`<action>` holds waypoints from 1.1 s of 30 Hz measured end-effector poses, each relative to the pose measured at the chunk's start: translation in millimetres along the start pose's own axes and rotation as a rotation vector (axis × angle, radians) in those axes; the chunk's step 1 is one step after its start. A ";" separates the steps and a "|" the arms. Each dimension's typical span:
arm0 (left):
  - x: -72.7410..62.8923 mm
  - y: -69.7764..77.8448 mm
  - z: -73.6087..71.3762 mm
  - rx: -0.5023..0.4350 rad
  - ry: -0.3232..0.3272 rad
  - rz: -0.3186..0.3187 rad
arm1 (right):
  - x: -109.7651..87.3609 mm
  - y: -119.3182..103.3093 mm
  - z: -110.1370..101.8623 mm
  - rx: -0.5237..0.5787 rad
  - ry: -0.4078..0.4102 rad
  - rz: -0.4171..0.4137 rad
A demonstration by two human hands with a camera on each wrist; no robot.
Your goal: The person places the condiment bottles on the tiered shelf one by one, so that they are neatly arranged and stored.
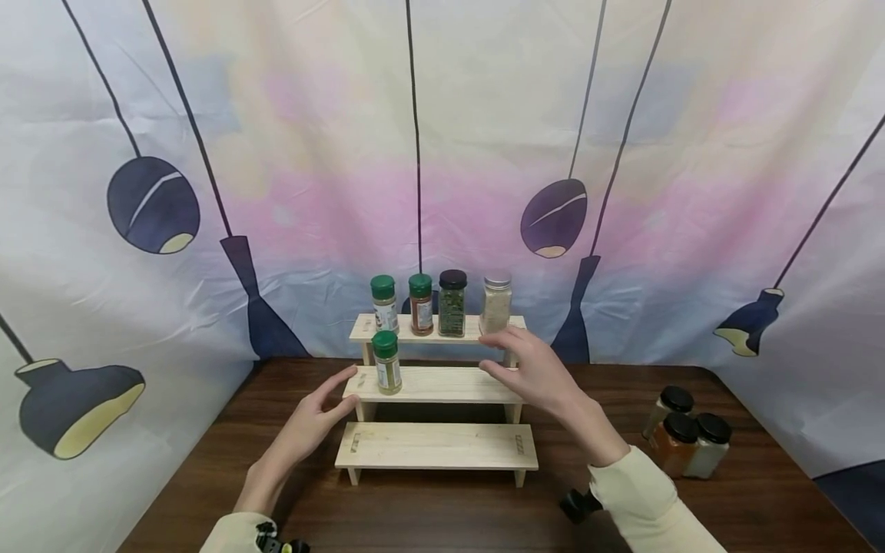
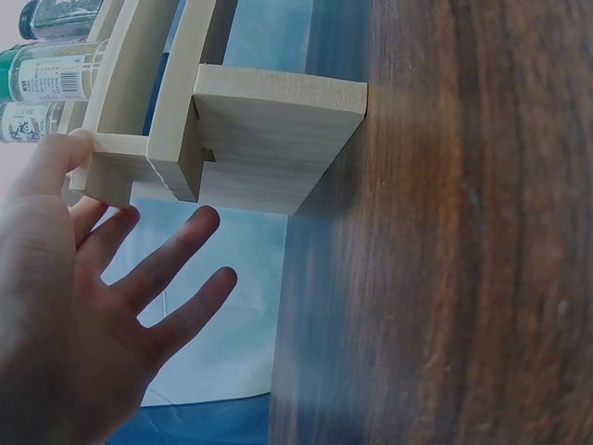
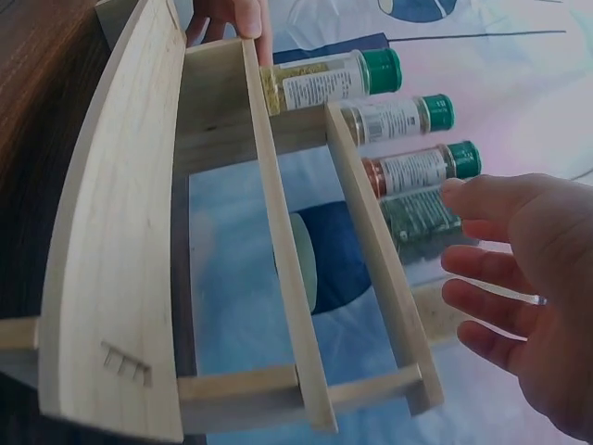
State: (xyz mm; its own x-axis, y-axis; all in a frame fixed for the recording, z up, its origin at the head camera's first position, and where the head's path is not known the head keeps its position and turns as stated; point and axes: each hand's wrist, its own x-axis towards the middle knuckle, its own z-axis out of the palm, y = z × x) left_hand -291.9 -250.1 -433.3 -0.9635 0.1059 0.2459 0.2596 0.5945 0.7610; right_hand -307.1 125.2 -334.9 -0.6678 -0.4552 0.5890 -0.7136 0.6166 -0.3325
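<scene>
A three-step wooden rack [image 1: 435,445] stands on the table. My left hand [image 1: 304,426] holds the left end of its middle step, thumb and forefinger at the corner, other fingers spread. On that step, near this hand, is a green-capped spice jar [image 1: 387,369]. The top step bears two more green-capped jars [image 1: 421,307], a black-lidded jar of green flakes [image 1: 452,307] and a silver-lidded jar of pale seasoning [image 1: 496,303]. My right hand [image 1: 532,372] is just in front of the silver-lidded jar, overlapping its base in the head view. Its fingers are parted, with nothing between them.
Three black-lidded jars [image 1: 681,442] stand together at the right of the dark wooden table [image 1: 442,522]. One has orange-brown contents. A patterned cloth [image 1: 332,153] hangs behind the rack and along both sides.
</scene>
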 end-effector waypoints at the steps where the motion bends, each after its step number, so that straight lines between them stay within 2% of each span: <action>1: -0.1 -0.2 0.0 0.002 -0.001 0.000 | -2.3 1.6 -1.0 -0.009 0.003 0.000; 9: -0.3 -0.6 -0.2 0.007 -0.001 0.001 | -21.7 12.0 -10.5 -0.028 0.034 0.003; 15: -0.9 0.7 -0.3 0.003 -0.001 0.006 | -37.6 20.7 -15.9 -0.083 0.087 0.010; 25: -0.7 -0.2 -0.7 0.009 0.001 0.008 | -64.9 29.7 -25.5 -0.100 0.109 0.147; 33: -0.8 -0.3 0.0 0.004 -0.001 0.008 | -87.9 44.1 -29.8 -0.150 0.113 0.223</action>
State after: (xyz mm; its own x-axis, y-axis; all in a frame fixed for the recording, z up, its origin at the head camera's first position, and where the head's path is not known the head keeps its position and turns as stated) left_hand -291.2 -250.4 -433.7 -0.9615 0.1109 0.2513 0.2667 0.5969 0.7567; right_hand -273.5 211.6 -379.4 -0.7708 -0.2290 0.5945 -0.5071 0.7854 -0.3550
